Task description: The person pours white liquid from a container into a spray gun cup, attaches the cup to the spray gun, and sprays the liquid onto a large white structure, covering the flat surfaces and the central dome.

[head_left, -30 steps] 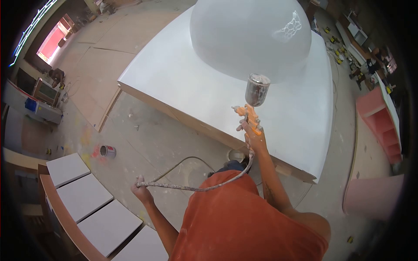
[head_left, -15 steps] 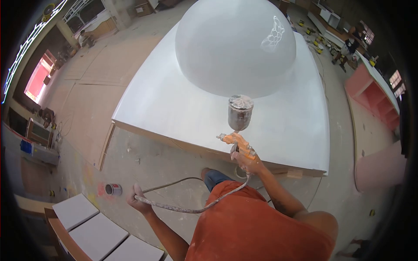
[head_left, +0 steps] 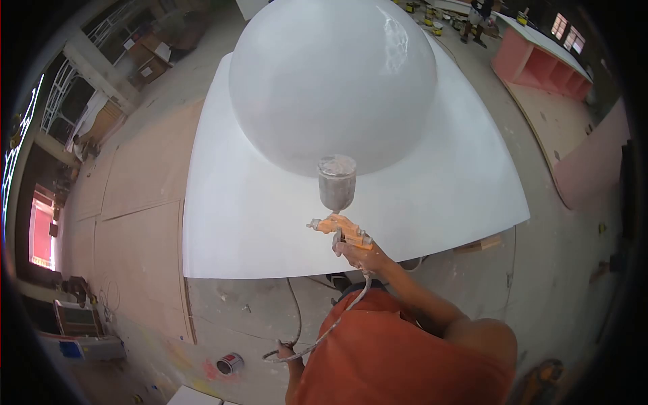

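Note:
My right hand [head_left: 358, 255] is closed around the handle of an orange spray gun [head_left: 343, 231], whose nozzle points left. A metal paint cup [head_left: 337, 183] stands upright on top of the gun. From the gun's handle a paint-spattered hose [head_left: 335, 326] loops down to my left hand [head_left: 287, 354], which is closed on it low by my side. In front of me lies a broad white panel [head_left: 229, 223] with a large glossy white dome [head_left: 331, 88] rising from it. The gun is over the panel's near part, in front of the dome.
An open paint can [head_left: 230, 364] stands on the floor at lower left, near a white board [head_left: 192, 397]. Brown sheets [head_left: 138, 250] cover the floor to the left. A pink shelf unit [head_left: 543, 64] stands at right, and a person [head_left: 476, 20] is at the back.
The view has turned and moved closer to the dome. The spray gun now appears further left, still in my right hand. My left hand has come down nearer my body with the hose.

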`<state>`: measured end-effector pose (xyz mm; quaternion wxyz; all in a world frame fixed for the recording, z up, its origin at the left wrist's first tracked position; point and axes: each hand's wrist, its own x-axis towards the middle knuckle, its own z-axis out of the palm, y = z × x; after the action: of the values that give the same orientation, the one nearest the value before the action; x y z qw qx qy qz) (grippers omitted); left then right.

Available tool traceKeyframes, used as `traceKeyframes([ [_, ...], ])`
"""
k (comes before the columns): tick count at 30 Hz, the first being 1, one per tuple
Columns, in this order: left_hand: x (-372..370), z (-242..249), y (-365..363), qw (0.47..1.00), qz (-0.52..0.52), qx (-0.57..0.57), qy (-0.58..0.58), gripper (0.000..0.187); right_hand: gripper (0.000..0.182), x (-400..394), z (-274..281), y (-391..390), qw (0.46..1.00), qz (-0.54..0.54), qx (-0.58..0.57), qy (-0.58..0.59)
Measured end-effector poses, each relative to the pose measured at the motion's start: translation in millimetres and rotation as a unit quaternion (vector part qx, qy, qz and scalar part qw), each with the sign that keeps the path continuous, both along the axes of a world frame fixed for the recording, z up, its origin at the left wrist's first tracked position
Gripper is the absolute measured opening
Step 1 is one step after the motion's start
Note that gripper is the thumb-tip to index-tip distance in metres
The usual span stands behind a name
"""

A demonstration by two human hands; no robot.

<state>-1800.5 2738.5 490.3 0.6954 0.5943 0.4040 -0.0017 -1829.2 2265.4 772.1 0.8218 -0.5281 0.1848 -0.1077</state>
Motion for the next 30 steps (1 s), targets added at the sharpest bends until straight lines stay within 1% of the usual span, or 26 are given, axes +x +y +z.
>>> traceKeyframes([
  [1,-10.9,-9.8,17.6,0.999,0.017,-0.034,0.023,0.040,0.044,-3.0,0.8,3.5,0.999,-0.027,0.015,-0.023],
  [2,-16.6,-18.9,38.1,0.999,0.010,-0.033,0.026,0.040,0.044,-6.2,-3.9,5.5,0.999,-0.034,0.015,-0.021],
  [3,-19.1,-19.7,53.5,0.993,-0.081,0.085,-0.008,0.041,0.033,-7.2,-8.5,5.2,1.000,-0.029,0.002,0.010],
  [4,-14.6,-19.4,54.6,0.966,-0.167,0.195,-0.044,0.041,0.023,-6.9,-10.6,2.9,0.999,-0.020,-0.016,0.039],
  [5,0.1,-20.9,55.6,0.968,-0.165,0.187,-0.041,0.041,0.023,-5.5,-7.5,-0.2,0.999,-0.018,-0.024,0.042],
  [6,21.5,-21.6,56.9,0.962,-0.158,0.220,0.016,0.039,0.018,-2.3,-4.1,-3.2,0.998,-0.021,-0.038,0.051],
  [7,48.0,-20.1,55.4,0.952,-0.151,0.255,0.075,0.045,0.016,14.3,-3.2,-2.5,0.997,-0.024,-0.049,0.061],
  [8,68.7,-22.2,54.2,0.958,-0.129,0.250,0.049,0.039,0.016,25.0,-9.8,6.3,0.996,-0.050,-0.041,0.060],
  [9,96.7,-19.8,51.3,0.963,-0.106,0.246,0.023,0.037,0.016,35.8,-6.1,16.0,0.996,-0.045,-0.046,0.065],
  [10,117.7,-19.4,51.9,0.967,-0.125,0.221,0.025,0.036,0.016,40.7,-3.4,27.3,0.992,-0.089,-0.040,0.075],
  [11,136.2,-4.3,47.0,0.970,-0.144,0.196,0.027,0.035,0.016,43.8,-3.3,39.3,0.987,-0.133,-0.034,0.084],
  [12,161.1,-7.2,51.5,0.973,-0.167,0.160,0.020,0.034,0.016,45.0,-10.8,49.3,0.987,-0.132,-0.036,0.086],
  [13,187.7,-10.5,58.8,0.973,-0.192,0.124,0.012,0.032,0.016,44.2,-22.7,60.2,0.984,-0.162,-0.007,0.067],
  [14,210.9,-9.5,62.1,0.967,-0.221,0.122,0.017,0.032,0.016,51.0,-24.4,72.4,0.980,-0.193,0.023,0.046],
  [15,241.4,-8.2,62.7,0.960,-0.252,0.118,0.022,0.032,0.016,62.6,-24.5,87.2,0.979,-0.197,0.021,0.046],
  [17,291.3,-4.0,71.7,0.956,-0.274,0.104,0.005,0.032,0.015,77.2,-15.2,125.7,0.950,-0.310,0.038,0.007],
  [18,308.4,-3.7,79.7,0.954,-0.287,0.090,-0.008,0.033,0.015,78.4,-24.1,145.1,0.941,-0.333,0.053,0.029],
  [19,329.9,3.3,87.8,0.945,-0.306,0.112,-0.010,0.033,0.015,84.5,-26.4,168.6,0.940,-0.335,0.048,0.034],
  [20,353.5,11.5,98.0,0.938,-0.321,0.133,-0.013,0.033,0.015,93.4,-27.4,190.4,0.927,-0.370,0.032,0.044],
  [21,369.0,19.0,98.7,0.929,-0.333,0.159,-0.033,0.033,0.015,96.1,-23.8,195.2,0.913,-0.404,0.014,0.054],
  [22,382.4,31.6,100.3,0.919,-0.344,0.187,-0.051,0.032,0.015,98.8,-18.1,199.3,0.915,-0.400,0.007,0.057],
  [24,412.5,74.0,97.4,0.918,-0.330,0.210,-0.066,0.032,0.018,101.2,-7.2,214.2,0.900,-0.426,0.033,0.089],
  [25,423.6,85.6,100.4,0.916,-0.334,0.213,-0.061,0.032,0.018,102.1,-4.8,221.1,0.898,-0.428,0.036,0.095],
  [27,446.2,107.5,113.5,0.909,-0.365,0.173,-0.106,0.027,0.019,110.1,-0.4,236.0,0.894,-0.432,0.018,0.122],
  [28,448.6,127.9,109.7,0.905,-0.373,0.177,-0.102,0.027,0.019,116.5,1.4,243.0,0.890,-0.438,0.023,0.127],
  [30,434.9,172.7,83.9,0.950,-0.272,0.070,-0.135,0.024,0.021,127.2,9.1,244.5,0.870,-0.473,-0.032,0.138],
])
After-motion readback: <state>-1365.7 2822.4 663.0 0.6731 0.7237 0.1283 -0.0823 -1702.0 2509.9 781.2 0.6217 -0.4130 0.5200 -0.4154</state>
